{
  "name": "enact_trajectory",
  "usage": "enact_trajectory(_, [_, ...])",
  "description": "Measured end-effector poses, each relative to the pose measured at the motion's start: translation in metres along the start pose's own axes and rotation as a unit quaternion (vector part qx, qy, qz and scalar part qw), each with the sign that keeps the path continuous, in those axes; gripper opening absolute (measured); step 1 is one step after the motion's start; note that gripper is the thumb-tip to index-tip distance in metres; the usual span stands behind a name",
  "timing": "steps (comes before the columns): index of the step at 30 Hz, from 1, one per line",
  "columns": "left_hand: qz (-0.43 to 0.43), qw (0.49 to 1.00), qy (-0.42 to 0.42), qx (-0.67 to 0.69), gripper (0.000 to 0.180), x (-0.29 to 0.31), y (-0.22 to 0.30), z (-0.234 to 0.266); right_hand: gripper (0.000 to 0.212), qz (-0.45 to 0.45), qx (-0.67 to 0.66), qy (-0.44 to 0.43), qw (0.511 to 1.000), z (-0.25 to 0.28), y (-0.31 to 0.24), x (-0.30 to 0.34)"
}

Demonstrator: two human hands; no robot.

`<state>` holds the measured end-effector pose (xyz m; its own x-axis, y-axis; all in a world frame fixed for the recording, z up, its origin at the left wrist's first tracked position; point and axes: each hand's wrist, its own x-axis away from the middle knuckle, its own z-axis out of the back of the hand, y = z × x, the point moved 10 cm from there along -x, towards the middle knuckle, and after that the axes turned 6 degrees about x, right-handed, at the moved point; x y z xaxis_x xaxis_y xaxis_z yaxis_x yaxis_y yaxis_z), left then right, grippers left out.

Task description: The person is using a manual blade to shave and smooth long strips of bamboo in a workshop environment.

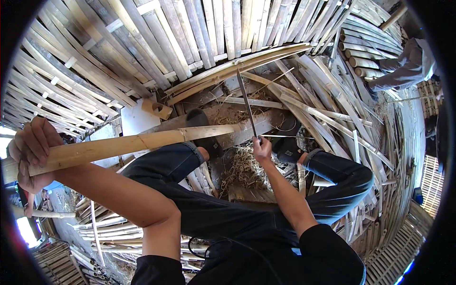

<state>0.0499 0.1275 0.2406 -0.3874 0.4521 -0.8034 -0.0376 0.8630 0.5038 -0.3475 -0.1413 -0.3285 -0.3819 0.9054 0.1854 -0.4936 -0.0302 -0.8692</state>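
Note:
My left hand point(38, 145) is raised at the far left, its fingers wrapped round the wide end of a long split bamboo strip point(118, 146). The strip slants across above my left knee, and its narrower end reaches the floor area between my feet. In my right hand point(262, 151), near the middle, is the handle of a long-bladed knife point(246, 102). The dark blade points away from me, just right of the strip's far end. I cannot tell whether blade and strip touch. Curled bamboo shavings point(244, 171) lie between my feet.
A woven bamboo slat panel point(204, 28) spans the far side. Split bamboo pieces point(323, 109) are heaped at the right, more point(114, 228) at the lower left. A short bamboo section point(156, 109) lies beyond my left foot. Another person point(403, 66) is at the far right.

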Motion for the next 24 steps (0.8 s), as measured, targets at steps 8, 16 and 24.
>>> enact_trajectory(8, [0.02, 0.999, -0.01, -0.023, 0.017, 0.007, 0.0, -0.001, 0.066, -0.167, 0.322, -0.1, 0.927, -0.005, 0.138, 0.039])
enact_trajectory(16, [-0.025, 0.997, 0.073, 0.022, 0.036, -0.004, -0.004, -0.003, 0.06, -0.172, 0.244, -0.101, 0.949, 0.01, 0.119, 0.019])
enact_trajectory(24, [-0.039, 0.944, 0.153, -0.29, 0.064, -0.013, -0.069, -0.025, 0.058, -0.112, 0.204, -0.014, 0.972, 0.019, 0.056, 0.011])
